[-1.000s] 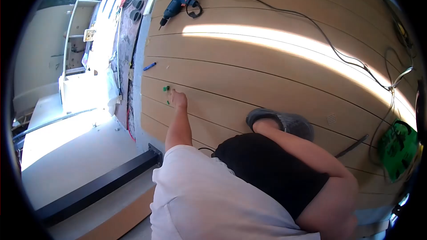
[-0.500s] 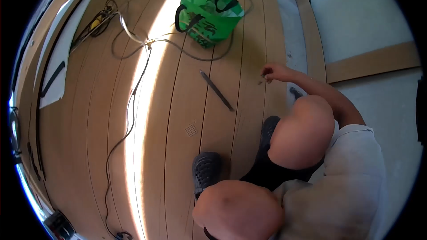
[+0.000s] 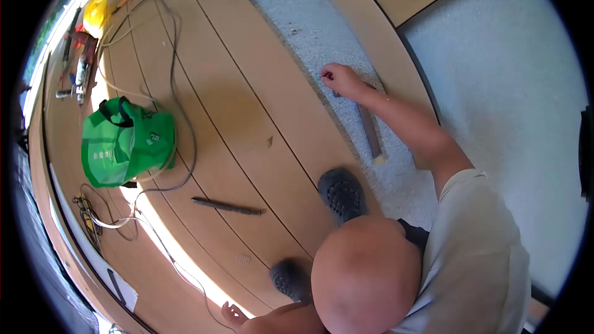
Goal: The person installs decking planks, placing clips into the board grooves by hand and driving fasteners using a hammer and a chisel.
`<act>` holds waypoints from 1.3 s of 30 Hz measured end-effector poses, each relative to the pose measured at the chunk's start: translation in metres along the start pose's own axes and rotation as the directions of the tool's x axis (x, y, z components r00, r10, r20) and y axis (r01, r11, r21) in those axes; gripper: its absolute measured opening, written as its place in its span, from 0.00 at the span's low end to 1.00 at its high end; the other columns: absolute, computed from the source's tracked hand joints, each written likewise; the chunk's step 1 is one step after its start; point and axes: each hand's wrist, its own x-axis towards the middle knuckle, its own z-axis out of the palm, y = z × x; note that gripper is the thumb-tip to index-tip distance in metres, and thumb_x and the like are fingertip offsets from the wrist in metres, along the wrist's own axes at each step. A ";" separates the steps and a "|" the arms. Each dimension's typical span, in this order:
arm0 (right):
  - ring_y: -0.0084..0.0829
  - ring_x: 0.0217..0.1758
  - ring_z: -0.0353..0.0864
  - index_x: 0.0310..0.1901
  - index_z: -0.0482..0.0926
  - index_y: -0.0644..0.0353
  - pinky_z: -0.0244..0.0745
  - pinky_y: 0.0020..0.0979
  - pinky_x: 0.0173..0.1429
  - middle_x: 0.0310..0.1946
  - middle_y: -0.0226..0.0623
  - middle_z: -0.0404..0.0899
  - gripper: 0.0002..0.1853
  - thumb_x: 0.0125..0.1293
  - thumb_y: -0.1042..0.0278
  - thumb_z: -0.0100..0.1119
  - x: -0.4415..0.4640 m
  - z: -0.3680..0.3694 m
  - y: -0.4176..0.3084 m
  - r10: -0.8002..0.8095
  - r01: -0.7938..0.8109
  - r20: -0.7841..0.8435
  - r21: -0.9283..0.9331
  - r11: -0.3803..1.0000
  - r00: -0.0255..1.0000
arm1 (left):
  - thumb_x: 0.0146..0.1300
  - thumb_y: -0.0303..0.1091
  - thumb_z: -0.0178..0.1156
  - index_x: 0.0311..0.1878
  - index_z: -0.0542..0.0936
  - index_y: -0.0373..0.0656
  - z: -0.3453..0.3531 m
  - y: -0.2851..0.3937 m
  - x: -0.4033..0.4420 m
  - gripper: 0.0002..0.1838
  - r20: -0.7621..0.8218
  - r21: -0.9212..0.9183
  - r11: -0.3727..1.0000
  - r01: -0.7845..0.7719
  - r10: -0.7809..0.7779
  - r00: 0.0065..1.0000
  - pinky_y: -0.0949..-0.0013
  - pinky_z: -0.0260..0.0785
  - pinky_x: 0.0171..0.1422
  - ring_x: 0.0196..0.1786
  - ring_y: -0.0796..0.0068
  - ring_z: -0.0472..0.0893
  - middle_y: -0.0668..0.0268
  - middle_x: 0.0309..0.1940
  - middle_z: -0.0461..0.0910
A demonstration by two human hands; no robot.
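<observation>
My right hand [image 3: 341, 80] is above the grey rough strip beside the planks, its fingers pinched on a small green piece [image 3: 320, 79]. Just beneath and beside this hand lies a hammer [image 3: 369, 133], its head partly hidden by the hand and wrist. My left hand [image 3: 234, 314] is low in the view near my left foot, thumb and fingers curled together; anything between them is too small to make out. A dark flat bar [image 3: 227, 206] and a small pale grid-like pad [image 3: 244, 260] lie on the planks between the two hands.
A green bag [image 3: 127, 145] stands on the planks at the left, with cables [image 3: 193, 142] looping around it. Power tools [image 3: 81, 71], a yellow object [image 3: 95, 16] and an orange-handled tool [image 3: 129, 0] lie farther up. My feet [image 3: 341, 195] are on the planks.
The view has swung from the drill and small green pieces to the bag side. My right hand has moved from over the planks to over the strip by the hammer; my left hand has come into view again.
</observation>
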 end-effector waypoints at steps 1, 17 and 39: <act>0.32 0.39 0.86 0.46 0.84 0.66 0.81 0.35 0.45 0.39 0.41 0.85 0.09 0.68 0.71 0.64 0.005 0.005 0.006 -0.056 0.055 -0.023 -0.038 0.998 0.998 | 0.70 0.27 0.60 0.58 0.80 0.37 -0.015 0.019 0.016 0.15 0.031 0.026 0.995 -0.097 0.096 0.995 0.63 0.77 0.42 0.43 0.64 0.84 0.58 0.50 0.82; 0.46 0.41 0.85 0.42 0.82 0.58 0.81 0.43 0.43 0.40 0.40 0.82 0.05 0.66 0.71 0.65 -0.071 0.028 0.018 -0.260 0.239 -0.111 -0.168 0.956 0.959 | 0.69 0.29 0.61 0.57 0.81 0.37 -0.079 0.442 0.083 0.15 0.653 0.348 0.569 -0.746 0.424 0.628 0.48 0.75 0.60 0.55 0.46 0.82 0.51 0.51 0.83; 0.55 0.44 0.85 0.56 0.75 0.61 0.81 0.48 0.45 0.46 0.51 0.83 0.15 0.70 0.71 0.61 -0.067 0.032 0.016 -0.242 0.242 0.020 -0.166 0.956 0.970 | 0.73 0.24 0.60 0.51 0.84 0.40 0.158 0.479 0.045 0.08 0.169 -0.153 0.597 -0.788 0.801 0.574 0.62 0.75 0.36 0.34 0.61 0.82 0.58 0.38 0.81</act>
